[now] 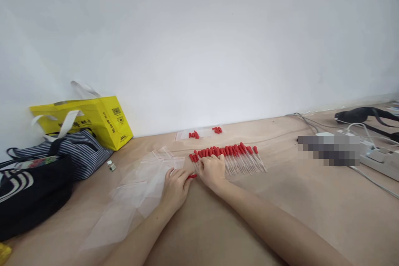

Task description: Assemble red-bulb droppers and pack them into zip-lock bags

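Note:
Several glass droppers with red rubber bulbs (240,158) lie side by side in a row on the wooden table, bulbs toward the wall. My right hand (213,171) is closed in front of the left part of that row, hiding some glass tubes; what its fingers hold is hidden. My left hand (176,187) is closed at the right edge of a spread of clear zip bags (140,178). From between its thumb and fingers a red dropper bulb (192,176) sticks out to the right; the rest of that dropper is hidden.
Loose red bulbs (193,135) lie on a clear bag near the wall. At left stand a yellow bag (106,120), a striped bag (93,158), a black bag (40,199) and a small bottle (111,165). A power strip (383,162) with cables lies at right.

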Demonstrator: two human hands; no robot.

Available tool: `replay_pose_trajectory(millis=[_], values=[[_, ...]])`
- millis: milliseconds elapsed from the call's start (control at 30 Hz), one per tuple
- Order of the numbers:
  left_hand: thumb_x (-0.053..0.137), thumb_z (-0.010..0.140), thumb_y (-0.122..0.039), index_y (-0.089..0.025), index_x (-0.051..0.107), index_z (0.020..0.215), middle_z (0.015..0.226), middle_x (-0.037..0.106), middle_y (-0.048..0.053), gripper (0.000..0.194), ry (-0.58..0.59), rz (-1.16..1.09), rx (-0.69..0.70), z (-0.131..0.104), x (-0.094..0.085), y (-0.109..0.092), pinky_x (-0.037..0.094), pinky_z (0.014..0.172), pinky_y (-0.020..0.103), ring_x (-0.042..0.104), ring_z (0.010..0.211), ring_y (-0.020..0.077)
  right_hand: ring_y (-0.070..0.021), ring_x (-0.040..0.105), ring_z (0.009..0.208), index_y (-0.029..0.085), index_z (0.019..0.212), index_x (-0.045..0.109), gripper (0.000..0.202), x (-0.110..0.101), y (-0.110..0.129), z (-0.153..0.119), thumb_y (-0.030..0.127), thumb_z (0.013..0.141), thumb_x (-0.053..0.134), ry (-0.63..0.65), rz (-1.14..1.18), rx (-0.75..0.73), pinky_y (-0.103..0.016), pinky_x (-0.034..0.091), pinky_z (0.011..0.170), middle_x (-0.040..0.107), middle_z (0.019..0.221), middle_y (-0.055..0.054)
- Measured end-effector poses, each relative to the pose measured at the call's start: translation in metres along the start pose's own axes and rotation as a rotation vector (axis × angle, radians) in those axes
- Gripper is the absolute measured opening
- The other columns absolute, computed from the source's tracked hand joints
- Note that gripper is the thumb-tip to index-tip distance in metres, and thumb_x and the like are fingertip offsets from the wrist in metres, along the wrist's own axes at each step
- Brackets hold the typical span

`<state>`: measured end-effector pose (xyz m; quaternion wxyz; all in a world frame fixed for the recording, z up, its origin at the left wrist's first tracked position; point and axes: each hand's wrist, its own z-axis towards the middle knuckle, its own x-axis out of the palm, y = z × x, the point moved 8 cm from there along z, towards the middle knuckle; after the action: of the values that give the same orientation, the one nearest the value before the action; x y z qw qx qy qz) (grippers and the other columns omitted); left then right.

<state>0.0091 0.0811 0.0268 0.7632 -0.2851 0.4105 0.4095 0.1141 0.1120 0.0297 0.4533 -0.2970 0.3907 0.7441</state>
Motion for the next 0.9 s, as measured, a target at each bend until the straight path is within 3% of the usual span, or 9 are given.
replay_pose_trajectory(millis=[167,300,500,700,900], values=[[0.04,0.081,-0.014,-0.016,0.06,0.092,0.081,0.059,0.008,0.023,-0.074,0.014,0.014,-0.005,0.0,0.003,0.042,0.071,0.037,0.053,0.078,0.0226,-0.0197,0.052,0.075,0.015,0.072,0.059,0.016,0.009,0.01,-0.006,0.02,0.077,0.045,0.052,-0.051,-0.048,-0.035,0.021,0.068,0.065,0.074,-0.009],[0.035,0.081,-0.012,-0.014,0.057,0.096,0.081,0.054,0.008,0.026,-0.126,-0.012,-0.003,-0.01,-0.001,0.006,0.043,0.067,0.035,0.051,0.076,0.0218,-0.021,0.051,0.078,0.016,0.075,0.059,0.015,0.001,0.009,-0.012,0.024,0.077,0.046,0.077,-0.06,-0.073,-0.036,0.022,0.069,0.065,0.077,-0.008],[0.035,0.082,-0.015,-0.018,0.055,0.09,0.082,0.051,0.005,0.022,-0.162,-0.143,0.017,-0.011,-0.008,0.0,0.043,0.071,0.033,0.053,0.077,0.0188,-0.0187,0.049,0.08,0.019,0.076,0.06,0.014,-0.023,-0.025,-0.036,0.026,0.078,0.048,0.119,-0.003,-0.134,-0.033,0.025,0.07,0.061,0.08,-0.005],[0.037,0.083,-0.018,-0.019,0.054,0.085,0.083,0.061,0.004,0.018,-0.075,-0.198,0.088,-0.01,-0.006,-0.024,0.038,0.072,0.034,0.056,0.077,0.0185,-0.0176,0.047,0.082,0.019,0.077,0.059,0.009,-0.026,-0.059,-0.052,0.027,0.076,0.055,0.17,0.145,-0.14,-0.027,0.03,0.068,0.057,0.081,-0.003],[0.041,0.083,-0.023,-0.02,0.053,0.081,0.078,0.066,0.001,0.013,-0.002,-0.21,0.075,-0.015,-0.003,-0.035,0.03,0.081,0.038,0.059,0.073,0.0173,-0.0173,0.047,0.083,0.018,0.071,0.056,0.006,-0.024,-0.058,-0.05,0.019,0.077,0.055,0.148,0.124,-0.118,-0.028,0.028,0.068,0.057,0.082,-0.003]])
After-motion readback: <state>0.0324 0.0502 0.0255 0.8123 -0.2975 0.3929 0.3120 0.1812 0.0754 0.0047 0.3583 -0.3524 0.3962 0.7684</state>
